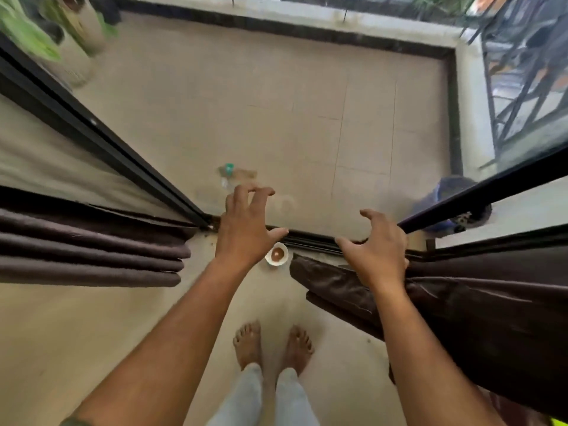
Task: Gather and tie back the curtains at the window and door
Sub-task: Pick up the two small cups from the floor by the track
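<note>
Setting: A person stands barefoot at an open sliding door, looking down onto a tiled balcony floor [307,112].
Left hand [246,229]: Held out at centre frame, fingers spread and loosely curled, empty, touching nothing.
Right hand [379,250]: At 3 o'clock from the left hand, fingers curled apart; its outer edge lies against the right curtain, though whether it grips the cloth cannot be told.
Left curtain [92,250]: Dark brown, bunched in folds at 9 o'clock, well apart from the left hand.
Right curtain [476,302]: Dark brown and glossy, gathered at 4 o'clock, running under the right forearm.
Door frames: One black frame [101,139] slants in from 10 o'clock, the other [491,189] from 2 o'clock; both meet the floor track [310,238] between the hands.
Small bowl [277,255]: White, with something brown inside, on the floor just beside the left wrist.
Bottle [229,175]: Clear, green-capped, lying on the balcony at 12 o'clock from the left hand; blurred.
Feet [273,345]: Bare, at 6 o'clock, below pale trouser legs.
Plants [46,35]: Potted, at 11 o'clock, blurred.
Railing [522,87]: Dark metal bars at 1 o'clock.
</note>
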